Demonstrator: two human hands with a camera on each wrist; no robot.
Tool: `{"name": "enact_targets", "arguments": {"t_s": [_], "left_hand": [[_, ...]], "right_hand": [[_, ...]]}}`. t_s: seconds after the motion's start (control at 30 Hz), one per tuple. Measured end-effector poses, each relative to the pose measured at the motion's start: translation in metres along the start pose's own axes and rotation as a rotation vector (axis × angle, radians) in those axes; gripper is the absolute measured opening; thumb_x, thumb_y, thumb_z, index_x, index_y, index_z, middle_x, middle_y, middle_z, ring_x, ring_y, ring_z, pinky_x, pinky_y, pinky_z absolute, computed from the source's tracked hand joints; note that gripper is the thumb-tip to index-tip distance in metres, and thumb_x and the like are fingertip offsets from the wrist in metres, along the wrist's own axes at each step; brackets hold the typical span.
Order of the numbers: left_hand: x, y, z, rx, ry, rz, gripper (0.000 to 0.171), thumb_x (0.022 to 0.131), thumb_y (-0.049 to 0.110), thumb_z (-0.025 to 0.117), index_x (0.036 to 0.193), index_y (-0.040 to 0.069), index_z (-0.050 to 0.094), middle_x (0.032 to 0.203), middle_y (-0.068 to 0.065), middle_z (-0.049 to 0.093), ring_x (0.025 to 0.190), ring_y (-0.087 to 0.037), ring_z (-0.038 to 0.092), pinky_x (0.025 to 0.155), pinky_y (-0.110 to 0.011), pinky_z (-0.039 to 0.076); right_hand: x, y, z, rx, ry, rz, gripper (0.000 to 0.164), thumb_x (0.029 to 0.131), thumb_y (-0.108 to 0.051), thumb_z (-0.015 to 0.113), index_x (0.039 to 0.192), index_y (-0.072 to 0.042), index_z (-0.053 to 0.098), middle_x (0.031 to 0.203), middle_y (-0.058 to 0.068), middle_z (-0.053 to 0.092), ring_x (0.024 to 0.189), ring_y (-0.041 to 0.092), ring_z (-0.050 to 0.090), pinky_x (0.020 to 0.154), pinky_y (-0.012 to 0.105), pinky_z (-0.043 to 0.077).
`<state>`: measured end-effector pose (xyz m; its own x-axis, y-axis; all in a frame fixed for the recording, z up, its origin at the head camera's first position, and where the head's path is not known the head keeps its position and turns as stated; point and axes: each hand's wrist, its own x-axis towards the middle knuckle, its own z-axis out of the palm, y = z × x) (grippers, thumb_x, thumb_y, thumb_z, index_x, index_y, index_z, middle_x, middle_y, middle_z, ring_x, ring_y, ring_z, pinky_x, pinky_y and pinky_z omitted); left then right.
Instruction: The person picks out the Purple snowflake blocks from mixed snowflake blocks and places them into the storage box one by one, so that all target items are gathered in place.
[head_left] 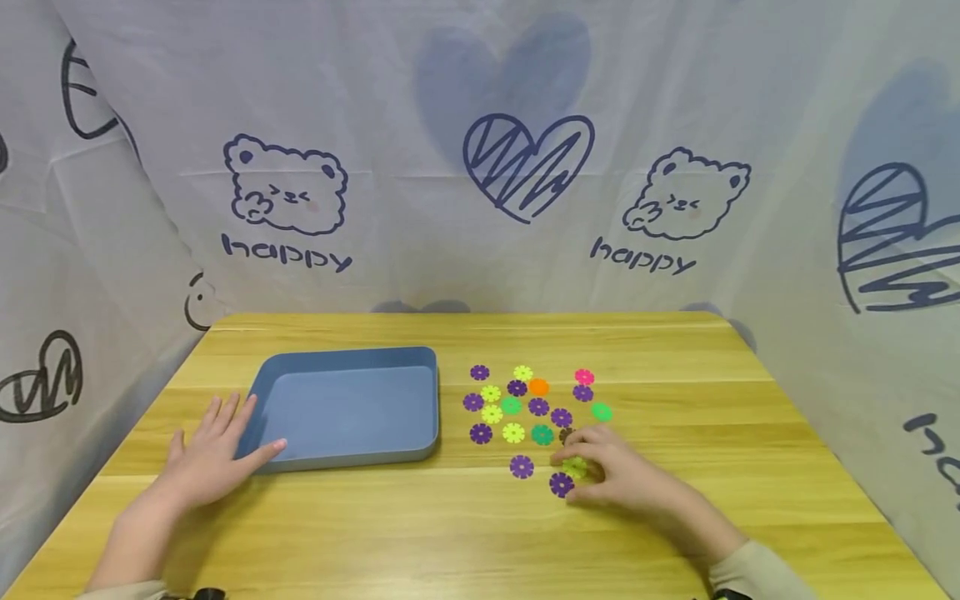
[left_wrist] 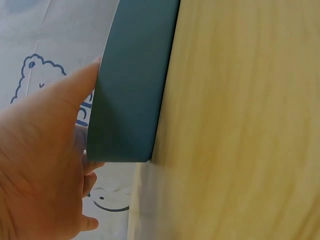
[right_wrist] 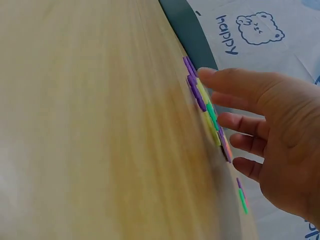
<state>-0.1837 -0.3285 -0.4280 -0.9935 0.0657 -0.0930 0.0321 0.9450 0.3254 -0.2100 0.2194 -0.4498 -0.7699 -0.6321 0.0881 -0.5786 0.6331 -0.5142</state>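
A shallow blue-grey tray [head_left: 352, 408] lies at the left of the wooden table. My left hand [head_left: 210, 454] rests at its near left corner, fingers spread and thumb over the rim; in the left wrist view the hand [left_wrist: 45, 145] is beside the tray's side wall [left_wrist: 135, 85]. Right of the tray lie several flat notched plastic discs in purple, yellow, green, orange and pink. My right hand [head_left: 618, 475] is low over the near right discs, thumb and fingers parted around a yellow disc [head_left: 574, 467]. A purple disc [head_left: 561, 485] lies by the thumb tip. Contact with either is unclear.
Other discs spread beyond the right hand, among them an orange disc [head_left: 538, 387], a pink disc [head_left: 584, 377] and a bright green disc [head_left: 602, 412]. A white printed curtain [head_left: 405, 250] hangs behind and beside the wooden table [head_left: 375, 533].
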Motion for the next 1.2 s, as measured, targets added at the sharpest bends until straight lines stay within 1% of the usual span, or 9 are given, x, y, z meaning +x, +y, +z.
{"name": "enact_targets", "arguments": {"t_s": [0.07, 0.17, 0.37, 0.6, 0.7, 0.87, 0.93, 1.0, 1.2], "left_hand": [[0.0, -0.001, 0.001, -0.027, -0.007, -0.002, 0.1, 0.091, 0.069, 0.044, 0.157, 0.007, 0.002, 0.161, -0.029, -0.002, 0.147, -0.05, -0.009, 0.098, -0.085, -0.005], [0.0, -0.004, 0.003, -0.052, -0.018, -0.007, 0.1, 0.092, 0.068, 0.044, 0.157, 0.006, 0.0, 0.161, -0.029, -0.003, 0.147, -0.05, -0.01, 0.098, -0.085, -0.005], [0.0, -0.009, 0.004, -0.054, -0.023, -0.023, 0.103, 0.092, 0.069, 0.043, 0.156, 0.004, -0.004, 0.159, -0.032, -0.006, 0.146, -0.051, -0.011, 0.097, -0.085, -0.006], [0.0, -0.008, 0.003, -0.032, -0.016, -0.032, 0.104, 0.092, 0.07, 0.041, 0.156, 0.002, -0.005, 0.159, -0.029, -0.012, 0.146, -0.05, -0.014, 0.097, -0.085, -0.007], [0.0, -0.006, 0.003, -0.024, -0.006, -0.021, 0.104, 0.092, 0.07, 0.042, 0.155, 0.0, -0.004, 0.159, -0.028, -0.013, 0.146, -0.05, -0.014, 0.098, -0.084, -0.008], [0.001, -0.004, 0.005, -0.007, 0.003, 0.0, 0.106, 0.093, 0.069, 0.042, 0.154, -0.004, -0.005, 0.159, -0.03, -0.01, 0.146, -0.049, -0.014, 0.099, -0.083, -0.007], [0.002, -0.003, 0.005, -0.003, 0.002, 0.002, 0.107, 0.093, 0.069, 0.042, 0.153, -0.005, -0.005, 0.159, -0.031, -0.008, 0.146, -0.049, -0.013, 0.1, -0.083, -0.006], [0.003, -0.002, 0.004, -0.001, -0.001, 0.003, 0.107, 0.092, 0.069, 0.043, 0.153, -0.006, -0.005, 0.159, -0.032, -0.006, 0.146, -0.05, -0.012, 0.1, -0.083, -0.006], [0.003, 0.0, 0.0, 0.02, 0.006, 0.004, 0.109, 0.09, 0.07, 0.046, 0.153, -0.007, 0.001, 0.158, -0.033, 0.001, 0.147, -0.051, -0.006, 0.101, -0.083, -0.004]], "right_hand": [[0.0, 0.001, 0.002, -0.001, -0.006, -0.007, 0.046, 0.076, -0.036, 0.079, 0.12, -0.027, 0.068, 0.123, -0.005, 0.058, 0.116, 0.015, 0.044, 0.097, 0.039, 0.045], [0.0, 0.003, 0.004, -0.025, 0.007, -0.037, 0.041, 0.077, -0.032, 0.079, 0.116, -0.026, 0.069, 0.12, -0.004, 0.059, 0.112, 0.014, 0.043, 0.092, 0.033, 0.045], [0.002, 0.004, 0.005, -0.017, 0.011, -0.033, 0.028, 0.079, -0.031, 0.078, 0.106, -0.03, 0.07, 0.118, -0.004, 0.059, 0.112, 0.015, 0.043, 0.094, 0.037, 0.044], [0.002, 0.004, 0.004, -0.015, 0.013, -0.026, 0.024, 0.079, -0.032, 0.077, 0.102, -0.03, 0.068, 0.114, -0.01, 0.058, 0.11, 0.013, 0.043, 0.091, 0.032, 0.043], [0.003, 0.001, 0.002, -0.009, 0.008, 0.0, 0.024, 0.079, -0.031, 0.078, 0.1, -0.03, 0.066, 0.113, -0.012, 0.057, 0.111, 0.012, 0.043, 0.091, 0.031, 0.044], [0.008, -0.003, 0.001, -0.025, 0.007, -0.006, 0.026, 0.076, -0.026, 0.08, 0.097, -0.029, 0.065, 0.112, -0.012, 0.059, 0.112, 0.014, 0.045, 0.096, 0.04, 0.045], [0.01, -0.005, 0.002, -0.036, 0.005, -0.018, 0.027, 0.075, -0.025, 0.08, 0.097, -0.028, 0.064, 0.109, -0.013, 0.06, 0.11, 0.014, 0.047, 0.097, 0.04, 0.045], [0.012, -0.007, 0.002, -0.042, 0.0, -0.026, 0.027, 0.076, -0.024, 0.08, 0.097, -0.027, 0.064, 0.105, -0.014, 0.06, 0.106, 0.012, 0.048, 0.096, 0.038, 0.046], [0.012, -0.009, 0.003, -0.019, -0.014, -0.029, 0.026, 0.077, -0.02, 0.079, 0.096, -0.024, 0.062, 0.095, -0.013, 0.057, 0.095, 0.009, 0.047, 0.085, 0.025, 0.047]]}}
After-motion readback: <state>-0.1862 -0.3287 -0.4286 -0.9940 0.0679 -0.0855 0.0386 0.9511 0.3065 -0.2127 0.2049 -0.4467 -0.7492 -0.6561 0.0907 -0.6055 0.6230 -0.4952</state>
